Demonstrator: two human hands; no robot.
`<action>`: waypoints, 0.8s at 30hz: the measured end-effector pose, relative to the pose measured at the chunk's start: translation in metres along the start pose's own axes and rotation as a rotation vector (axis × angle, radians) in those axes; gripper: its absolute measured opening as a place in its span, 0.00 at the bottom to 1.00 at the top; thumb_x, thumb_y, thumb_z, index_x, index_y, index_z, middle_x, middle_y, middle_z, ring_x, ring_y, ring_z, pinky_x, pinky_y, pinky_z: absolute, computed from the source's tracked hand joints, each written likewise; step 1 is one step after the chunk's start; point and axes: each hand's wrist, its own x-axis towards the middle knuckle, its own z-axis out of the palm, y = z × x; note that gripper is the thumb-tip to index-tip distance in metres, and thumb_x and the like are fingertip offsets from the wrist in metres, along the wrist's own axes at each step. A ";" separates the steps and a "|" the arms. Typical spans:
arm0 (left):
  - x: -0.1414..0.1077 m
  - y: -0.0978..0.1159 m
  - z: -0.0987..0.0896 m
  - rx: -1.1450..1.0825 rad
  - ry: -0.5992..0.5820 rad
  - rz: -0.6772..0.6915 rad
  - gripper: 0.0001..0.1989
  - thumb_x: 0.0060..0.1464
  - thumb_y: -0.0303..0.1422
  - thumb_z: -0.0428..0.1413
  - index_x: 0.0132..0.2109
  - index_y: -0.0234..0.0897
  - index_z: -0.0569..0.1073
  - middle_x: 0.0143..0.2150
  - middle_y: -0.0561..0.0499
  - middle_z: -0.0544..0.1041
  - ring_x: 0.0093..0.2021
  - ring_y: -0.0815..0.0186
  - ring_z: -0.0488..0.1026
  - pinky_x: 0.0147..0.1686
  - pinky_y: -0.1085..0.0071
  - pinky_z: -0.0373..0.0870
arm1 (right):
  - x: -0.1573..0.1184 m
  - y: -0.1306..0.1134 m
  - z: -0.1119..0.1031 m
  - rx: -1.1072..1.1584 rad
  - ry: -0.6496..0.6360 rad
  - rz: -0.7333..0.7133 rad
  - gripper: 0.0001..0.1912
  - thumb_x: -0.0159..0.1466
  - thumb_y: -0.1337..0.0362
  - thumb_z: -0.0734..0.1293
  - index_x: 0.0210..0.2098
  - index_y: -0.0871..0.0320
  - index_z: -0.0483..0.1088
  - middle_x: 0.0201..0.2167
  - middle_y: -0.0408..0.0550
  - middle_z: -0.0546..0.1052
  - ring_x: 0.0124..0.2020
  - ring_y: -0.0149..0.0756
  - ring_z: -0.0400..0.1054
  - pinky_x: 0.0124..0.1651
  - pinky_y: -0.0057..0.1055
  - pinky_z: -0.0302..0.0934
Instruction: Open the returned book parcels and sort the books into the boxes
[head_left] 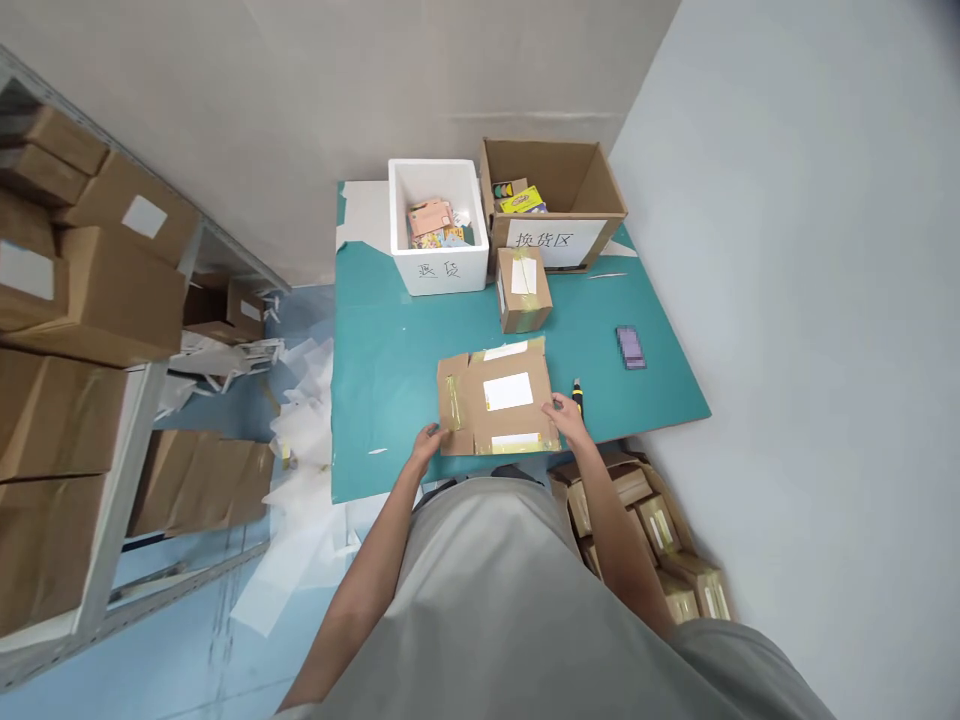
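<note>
A flattened cardboard box (495,422) with white labels and yellowish tape lies at the front of the green table, between my hands. Its lower left corner is pinched by my left hand (430,441), fingers closed on the flap. At the right edge my right hand (568,417) grips the cardboard, thumb on top. Just beyond that hand lies a black and yellow utility knife (577,393), its lower end partly hidden. Behind the flattened piece stands a small taped carton (524,290) with a white label.
A white foam box (442,272) with cards and packets and an open carton (592,232) holding a yellow box stand at the back of the table (390,350). A phone (631,347) lies right. Shelves of cartons (120,290) stand left; a box of parcels (660,530) sits below right.
</note>
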 end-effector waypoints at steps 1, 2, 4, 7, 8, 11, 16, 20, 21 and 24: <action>0.000 0.000 -0.008 -0.012 -0.036 0.009 0.23 0.41 0.31 0.71 0.45 0.37 0.74 0.46 0.40 0.82 0.59 0.48 0.77 0.59 0.57 0.68 | -0.015 0.000 0.002 0.005 0.002 -0.038 0.18 0.54 0.50 0.77 0.34 0.54 0.73 0.39 0.47 0.83 0.42 0.42 0.76 0.43 0.33 0.71; -0.001 0.001 -0.016 -0.024 -0.081 0.023 0.25 0.41 0.33 0.71 0.48 0.37 0.75 0.49 0.39 0.82 0.60 0.49 0.76 0.59 0.57 0.68 | -0.032 0.000 0.004 0.007 0.004 -0.077 0.19 0.54 0.48 0.77 0.35 0.55 0.73 0.39 0.47 0.83 0.42 0.42 0.76 0.43 0.33 0.71; -0.004 0.003 -0.028 -0.040 -0.185 0.058 0.29 0.42 0.36 0.71 0.53 0.38 0.75 0.55 0.39 0.82 0.61 0.51 0.76 0.59 0.59 0.69 | -0.070 -0.001 0.006 -0.001 0.018 -0.133 0.21 0.55 0.45 0.78 0.36 0.55 0.74 0.39 0.47 0.83 0.42 0.44 0.76 0.44 0.35 0.71; -0.013 0.009 -0.037 -0.046 -0.376 0.121 0.32 0.41 0.39 0.72 0.56 0.40 0.77 0.62 0.41 0.79 0.62 0.52 0.75 0.59 0.62 0.70 | -0.136 0.000 0.007 0.004 0.103 -0.147 0.22 0.58 0.43 0.78 0.38 0.54 0.76 0.42 0.48 0.84 0.47 0.48 0.76 0.49 0.39 0.71; -0.017 0.012 -0.037 -0.045 -0.448 0.137 0.33 0.41 0.39 0.72 0.56 0.40 0.77 0.63 0.41 0.79 0.63 0.52 0.75 0.59 0.62 0.70 | -0.158 0.002 0.008 0.020 0.141 -0.141 0.22 0.58 0.43 0.78 0.39 0.54 0.77 0.43 0.49 0.84 0.49 0.49 0.76 0.51 0.40 0.71; -0.028 0.021 -0.035 -0.011 -0.640 0.137 0.32 0.43 0.40 0.74 0.57 0.39 0.79 0.63 0.40 0.79 0.64 0.50 0.75 0.60 0.61 0.70 | -0.221 0.018 0.011 0.113 0.281 -0.094 0.24 0.58 0.42 0.78 0.43 0.53 0.79 0.45 0.50 0.84 0.50 0.51 0.77 0.52 0.42 0.72; -0.046 0.028 -0.027 0.164 -0.780 0.073 0.32 0.44 0.39 0.76 0.56 0.38 0.79 0.58 0.41 0.83 0.56 0.55 0.80 0.59 0.63 0.73 | -0.299 0.068 0.023 0.302 0.524 -0.065 0.24 0.56 0.42 0.79 0.39 0.54 0.79 0.43 0.49 0.84 0.44 0.47 0.77 0.49 0.40 0.71; -0.062 0.016 -0.029 0.270 -0.807 0.080 0.28 0.45 0.36 0.76 0.53 0.38 0.79 0.52 0.45 0.85 0.47 0.62 0.83 0.51 0.69 0.77 | -0.338 0.111 0.033 0.382 0.647 -0.062 0.25 0.55 0.43 0.80 0.39 0.56 0.79 0.39 0.48 0.84 0.41 0.45 0.76 0.46 0.37 0.70; -0.068 0.011 -0.030 0.293 -0.799 0.081 0.26 0.46 0.34 0.75 0.52 0.38 0.79 0.51 0.46 0.85 0.45 0.64 0.83 0.49 0.71 0.77 | -0.347 0.122 0.034 0.394 0.664 -0.064 0.25 0.55 0.43 0.80 0.39 0.57 0.79 0.39 0.48 0.84 0.41 0.44 0.76 0.45 0.36 0.69; -0.090 -0.011 -0.024 0.384 -0.772 0.071 0.19 0.51 0.31 0.72 0.50 0.39 0.79 0.49 0.49 0.85 0.41 0.67 0.83 0.46 0.73 0.78 | -0.374 0.159 0.032 0.454 0.735 -0.084 0.22 0.57 0.46 0.78 0.40 0.57 0.80 0.41 0.47 0.84 0.41 0.42 0.76 0.45 0.35 0.68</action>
